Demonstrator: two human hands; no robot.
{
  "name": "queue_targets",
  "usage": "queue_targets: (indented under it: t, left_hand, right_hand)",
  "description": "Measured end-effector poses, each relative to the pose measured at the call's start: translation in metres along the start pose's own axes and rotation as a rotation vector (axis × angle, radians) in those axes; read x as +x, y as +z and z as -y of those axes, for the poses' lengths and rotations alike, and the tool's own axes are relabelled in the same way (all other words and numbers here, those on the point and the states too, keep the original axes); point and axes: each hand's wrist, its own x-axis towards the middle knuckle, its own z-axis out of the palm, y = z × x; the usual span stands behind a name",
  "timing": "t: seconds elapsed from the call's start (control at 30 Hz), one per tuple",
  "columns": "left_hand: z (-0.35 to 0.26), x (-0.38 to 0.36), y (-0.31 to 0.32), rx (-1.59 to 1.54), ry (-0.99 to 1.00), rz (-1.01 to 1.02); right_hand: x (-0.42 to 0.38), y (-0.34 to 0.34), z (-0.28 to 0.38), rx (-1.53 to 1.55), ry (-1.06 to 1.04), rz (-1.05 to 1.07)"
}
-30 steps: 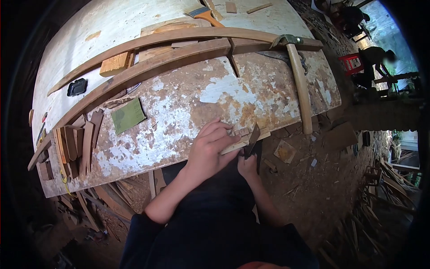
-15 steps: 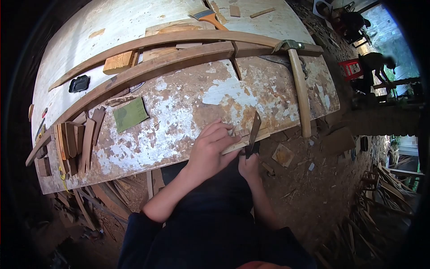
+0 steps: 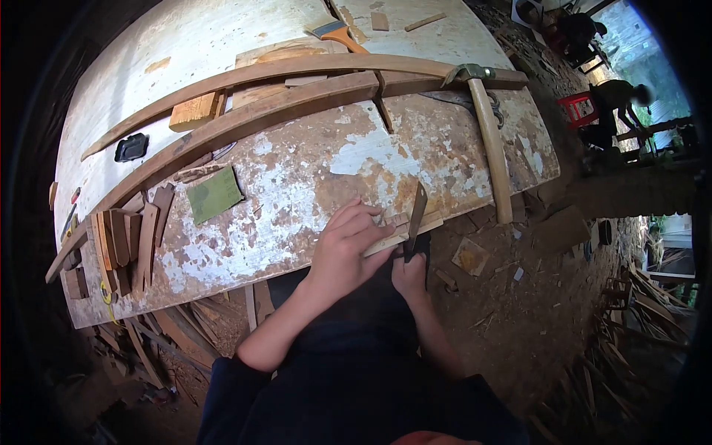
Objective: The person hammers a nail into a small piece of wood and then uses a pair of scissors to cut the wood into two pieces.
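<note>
A left hand (image 3: pixel 347 241) pinches a thin wood strip (image 3: pixel 389 242) at the workbench's (image 3: pixel 356 152) near edge; the right hand (image 3: pixel 409 274) is closed around a dark blade (image 3: pixel 417 215) crossing it. Hammer (image 3: pixel 491 152) right, green sheet (image 3: pixel 214 195) left, curved beams (image 3: pixel 252 115) beyond.

The blade (image 3: pixel 417 213) now reaches farther over the bench (image 3: pixel 297 185) than before

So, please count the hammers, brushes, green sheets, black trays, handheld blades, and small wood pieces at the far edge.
Hammer: 1
Brush: 1
Green sheet: 1
Black tray: 1
Blade in right hand: 1
Small wood pieces: 2
Total: 7
</note>
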Motion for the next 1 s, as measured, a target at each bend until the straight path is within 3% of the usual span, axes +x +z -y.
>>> queue_targets:
  t: [0.03, 0.13, 0.17, 0.3, 0.43, 0.57, 0.67, 0.7, 0.83, 0.9, 0.93, 0.97, 1.0]
  left_hand:
    - [-0.002, -0.001, -0.001, 0.001, -0.008, 0.009]
    - [0.003, 0.012, -0.005, 0.024, 0.031, 0.001]
    - [0.003, 0.008, -0.003, 0.019, 0.022, 0.006]
    - [0.001, 0.010, -0.002, 0.042, 0.025, -0.038]
    - [0.001, 0.012, -0.004, 0.042, 0.034, -0.004]
    - [0.000, 0.012, -0.002, 0.043, 0.014, -0.039]
    - [0.000, 0.013, -0.004, 0.038, 0.020, -0.016]
    - [0.000, 0.014, -0.004, 0.035, 0.017, -0.008]
    - [-0.001, 0.013, -0.003, 0.034, 0.014, -0.015]
    - [-0.001, 0.014, -0.005, 0.031, 0.011, 0.001]
    - [-0.001, 0.014, -0.006, 0.025, 0.012, 0.010]
    - [0.000, 0.014, -0.005, 0.021, 0.012, 0.008]
    - [0.001, 0.018, -0.005, 0.020, 0.026, 0.003]
  right_hand:
    - [-0.003, 0.004, -0.005, -0.075, 0.032, 0.031]
    - [-0.004, 0.025, -0.027, 0.117, -0.018, -0.102]
    - [-0.007, 0.024, -0.033, 0.138, 0.070, -0.067]
    - [-0.004, 0.007, -0.008, -0.091, 0.067, 0.062]
    - [-0.010, 0.014, -0.022, 0.149, 0.157, 0.003]
    - [-0.006, 0.008, -0.012, -0.045, 0.083, 0.056]
    - [-0.019, 0.028, -0.043, 0.156, 0.089, -0.027]
    - [-0.016, 0.028, -0.034, 0.131, 0.158, -0.055]
    - [-0.015, 0.017, -0.036, -0.082, 0.060, 0.038]
    - [-0.029, 0.034, -0.071, -0.024, 0.032, -0.014]
    - [-0.025, 0.034, -0.067, 0.002, 0.018, -0.044]
    - [-0.024, 0.027, -0.066, 0.089, 0.173, 0.030]
    - [-0.012, 0.021, -0.051, 0.041, 0.109, 0.007]
